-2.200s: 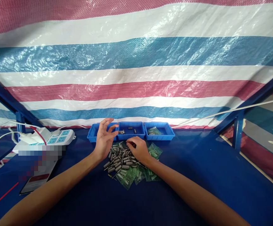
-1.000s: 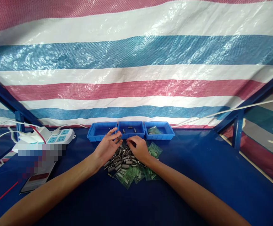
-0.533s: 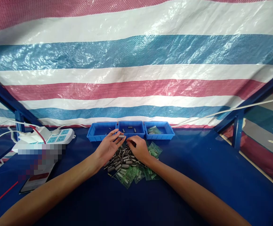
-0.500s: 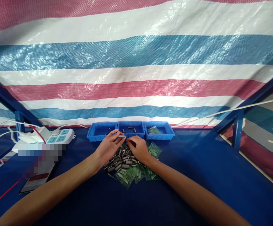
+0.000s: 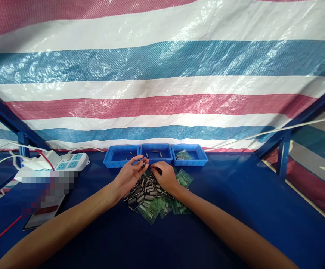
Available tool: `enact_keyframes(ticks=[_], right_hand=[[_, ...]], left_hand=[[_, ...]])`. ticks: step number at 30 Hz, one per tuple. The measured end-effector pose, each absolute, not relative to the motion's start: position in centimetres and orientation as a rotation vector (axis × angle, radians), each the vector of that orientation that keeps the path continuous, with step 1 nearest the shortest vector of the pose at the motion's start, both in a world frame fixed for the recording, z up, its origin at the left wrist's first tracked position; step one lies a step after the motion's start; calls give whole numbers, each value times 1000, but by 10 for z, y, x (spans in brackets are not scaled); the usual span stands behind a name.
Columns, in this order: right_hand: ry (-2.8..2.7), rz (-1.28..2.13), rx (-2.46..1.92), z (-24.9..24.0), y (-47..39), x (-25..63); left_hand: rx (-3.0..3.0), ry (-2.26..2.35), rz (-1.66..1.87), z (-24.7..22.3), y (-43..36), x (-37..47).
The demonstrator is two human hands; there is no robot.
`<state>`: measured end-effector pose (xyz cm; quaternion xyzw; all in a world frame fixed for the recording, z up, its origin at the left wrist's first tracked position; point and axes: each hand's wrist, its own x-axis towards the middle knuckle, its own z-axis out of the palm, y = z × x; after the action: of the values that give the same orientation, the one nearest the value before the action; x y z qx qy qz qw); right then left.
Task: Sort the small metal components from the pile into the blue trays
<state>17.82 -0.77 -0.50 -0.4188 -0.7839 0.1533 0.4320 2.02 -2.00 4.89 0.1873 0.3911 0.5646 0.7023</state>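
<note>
Between the fingertips of my left hand [image 5: 130, 173] is a small metal cylinder [image 5: 143, 164], its round end turned towards me. Close by on the right, my right hand [image 5: 164, 176] is closed in a pinch; what its fingertips hold, if anything, is too small to make out. Both hands are above a pile of dark metal cylinders [image 5: 140, 196] mixed with thin pins. Green-tinted clear bags [image 5: 151, 211] with small metal parts lie at the front and right of that pile.
Three blue trays stand in a row behind the hands: the left tray [image 5: 114, 165] with thin pins, the middle tray [image 5: 166, 157] with three dark cylinders, the right tray [image 5: 197, 163] with a bag. To the left are a white power strip [image 5: 80, 161] and a phone [image 5: 43, 218].
The cylinder in my left hand has turned from lying sideways to showing its end, and the left fingers have curled in round it. My right hand has hardly moved.
</note>
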Motion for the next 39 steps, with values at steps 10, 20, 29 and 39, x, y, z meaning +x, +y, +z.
enact_keyframes(ticks=[10,20,29,39], right_hand=[[-1946,388,-1046,-4,-8,178],[-1960,361,-1050,-6,-8,178],[-1955,367,-1046,-5,-8,178],[-1953,348,-1051,-8,-7,178]], left_hand=[[401,822,1256,46,-21,23],[289,759,1021,54,-37,24],[344,841,1134,58,-34,25],[895,775,1233,60,-31,25]])
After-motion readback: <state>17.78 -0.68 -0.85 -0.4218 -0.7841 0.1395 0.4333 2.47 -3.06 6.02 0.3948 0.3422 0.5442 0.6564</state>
